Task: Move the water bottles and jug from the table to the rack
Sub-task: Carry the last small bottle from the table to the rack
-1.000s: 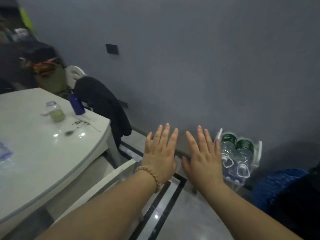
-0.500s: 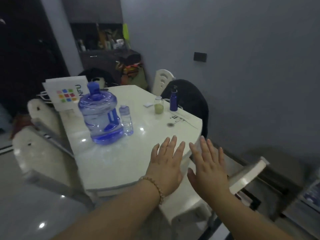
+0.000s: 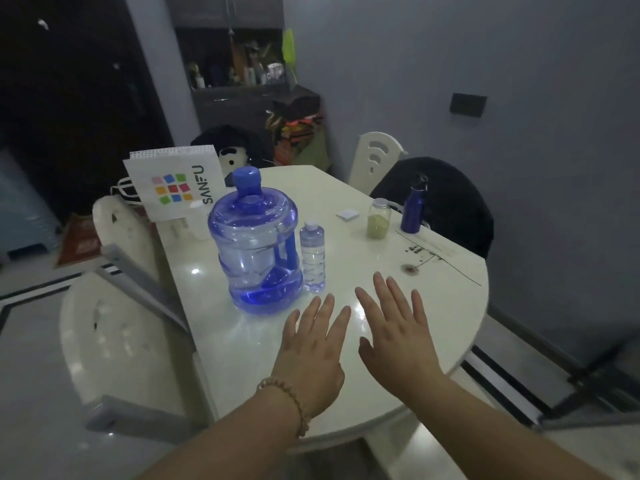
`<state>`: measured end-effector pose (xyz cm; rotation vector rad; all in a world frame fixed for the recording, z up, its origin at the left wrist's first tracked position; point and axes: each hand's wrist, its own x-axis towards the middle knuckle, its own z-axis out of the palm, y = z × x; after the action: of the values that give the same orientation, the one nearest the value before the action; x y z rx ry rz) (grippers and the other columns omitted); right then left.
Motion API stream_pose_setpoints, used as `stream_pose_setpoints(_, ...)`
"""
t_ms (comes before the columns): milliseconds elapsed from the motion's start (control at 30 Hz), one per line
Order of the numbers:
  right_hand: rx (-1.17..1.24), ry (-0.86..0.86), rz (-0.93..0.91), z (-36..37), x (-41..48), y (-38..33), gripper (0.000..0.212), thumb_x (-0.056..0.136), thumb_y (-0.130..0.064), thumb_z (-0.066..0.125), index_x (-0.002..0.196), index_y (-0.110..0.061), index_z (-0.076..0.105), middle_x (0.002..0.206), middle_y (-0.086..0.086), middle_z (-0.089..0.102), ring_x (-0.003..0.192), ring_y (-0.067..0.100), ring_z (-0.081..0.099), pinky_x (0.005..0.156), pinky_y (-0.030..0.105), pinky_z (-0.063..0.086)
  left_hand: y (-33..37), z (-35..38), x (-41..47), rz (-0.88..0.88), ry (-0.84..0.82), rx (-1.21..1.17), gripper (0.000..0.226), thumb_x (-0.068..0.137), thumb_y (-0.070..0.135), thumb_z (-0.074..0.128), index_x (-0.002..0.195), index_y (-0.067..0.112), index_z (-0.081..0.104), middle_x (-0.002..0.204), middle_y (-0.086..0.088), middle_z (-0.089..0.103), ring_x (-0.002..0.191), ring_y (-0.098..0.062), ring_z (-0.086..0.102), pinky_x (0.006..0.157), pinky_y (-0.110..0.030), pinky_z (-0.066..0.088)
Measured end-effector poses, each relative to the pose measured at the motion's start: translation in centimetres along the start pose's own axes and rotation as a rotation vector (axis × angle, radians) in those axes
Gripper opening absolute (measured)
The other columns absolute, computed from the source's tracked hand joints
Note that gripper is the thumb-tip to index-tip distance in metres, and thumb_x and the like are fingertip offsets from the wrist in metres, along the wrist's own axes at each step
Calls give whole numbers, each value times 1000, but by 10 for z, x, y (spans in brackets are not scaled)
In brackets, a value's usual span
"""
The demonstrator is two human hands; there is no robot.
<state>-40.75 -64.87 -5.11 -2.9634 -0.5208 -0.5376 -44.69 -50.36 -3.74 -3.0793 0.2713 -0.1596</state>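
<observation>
The large translucent blue plastic water jug point(image 3: 256, 251) is still on the glossy white rounded worktop point(image 3: 363, 258). So is a small clear plastic water bottle with a white cap point(image 3: 312, 258), just beside the jug and perhaps touching it. Well beyond the jug stands a dark blue metal flask point(image 3: 412, 209), which may also need moving. The left hand point(image 3: 311, 351) and right hand point(image 3: 398, 337) hover in front of the jug, fingers straight and spread, holding nothing. With the rack out of view, at least two carries seem left.
</observation>
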Motion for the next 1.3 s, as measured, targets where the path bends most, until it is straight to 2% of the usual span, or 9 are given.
stream_pose_setpoints(167,41,-88,-89,34,117,-15,76,87,-30,54,151,-24,13,159,7,-2,145,25,-3,112,47,-11,-76,-9,76,-33,65,80,81,83,31,60,150,19,14,157,-12,11,143,-31,12,114,-49,9)
stream_pose_setpoints(300,15,-100,-125,58,190,-22,75,91,-29,46,151,-25,0,158,5,-11,145,24,-11,113,46,-11,-126,-10,130,42,197,169,68,67,25,72,131,11,54,138,-18,49,126,-36,46,101,-53,37)
stream_pose_setpoints(533,-32,-134,-98,97,260,-37,77,90,-28,48,150,-23,1,159,6,-9,145,25,-7,114,47,-4,-180,-5,196,53,124,346,66,86,37,20,150,21,16,157,-13,15,144,-33,11,113,-50,2)
stream_pose_setpoints(667,-50,-166,-52,116,273,-46,81,86,-26,55,150,-19,6,159,8,-3,145,27,0,116,44,9,-194,10,210,132,99,304,67,97,42,28,150,19,-6,158,-14,-2,144,-35,5,112,-51,15)
stream_pose_setpoints(733,-49,-174,-22,126,276,-51,85,72,-21,70,145,-13,28,154,15,20,139,34,23,110,46,28,-200,18,212,172,137,266,64,98,41,33,151,19,5,157,-16,7,142,-36,16,110,-51,25)
stream_pose_setpoints(833,-60,-107,12,141,278,-61,62,53,-11,79,111,-9,59,109,10,56,103,33,52,83,40,48,-207,24,215,263,199,181,61,90,37,51,144,14,35,149,-20,32,133,-39,35,101,-52,37)
stream_pose_setpoints(933,-162,14,20,138,276,-79,34,56,-8,77,87,-12,65,82,2,52,86,23,40,66,33,45,-213,26,217,346,268,147,54,90,30,49,140,12,42,146,-21,38,130,-40,39,100,-51,39)
stream_pose_setpoints(1100,-124,-85,273,124,242,-100,70,57,-7,79,121,-11,50,101,13,55,73,31,53,54,40,50,-221,25,215,407,289,117,53,92,30,42,142,13,37,150,-21,31,136,-40,30,104,-49,33)
stream_pose_setpoints(1300,-134,-194,361,110,152,-128,54,51,-7,81,100,-13,58,83,6,55,66,26,48,47,34,42,-227,60,191,742,338,134,59,89,30,42,145,11,33,152,-20,27,140,-38,22,107,-57,7)
